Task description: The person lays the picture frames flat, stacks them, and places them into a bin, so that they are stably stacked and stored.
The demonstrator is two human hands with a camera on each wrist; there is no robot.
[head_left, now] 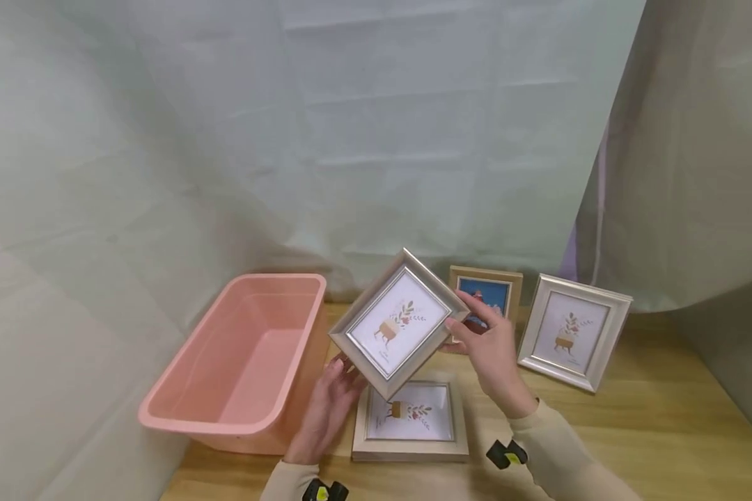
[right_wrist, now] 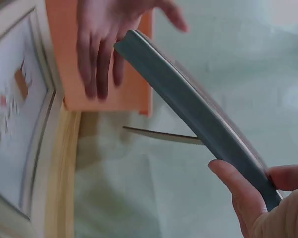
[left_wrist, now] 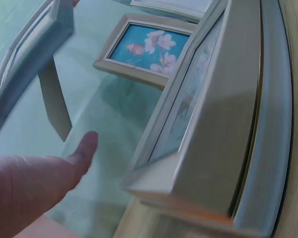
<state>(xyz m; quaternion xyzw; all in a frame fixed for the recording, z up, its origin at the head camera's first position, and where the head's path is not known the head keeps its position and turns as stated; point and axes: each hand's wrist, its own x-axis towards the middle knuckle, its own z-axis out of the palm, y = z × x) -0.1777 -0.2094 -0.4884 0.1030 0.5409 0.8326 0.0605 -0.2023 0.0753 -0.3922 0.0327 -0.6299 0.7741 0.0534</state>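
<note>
A silver picture frame with a plant print is held up, tilted, above the table. The right hand pinches its right corner between thumb and fingers; in the right wrist view this hand grips the frame's edge, and a support leg sticks out behind. Beside the lower left of the frame is the left hand, its fingers extended and apart from the frame in the right wrist view. Below, another frame lies face up on a stack, whose layered edges show in the left wrist view.
A pink basin stands at the left on the wooden table. Behind the right hand stands a small frame with a blue picture, and a silver frame stands at the right. Pale cloth hangs behind.
</note>
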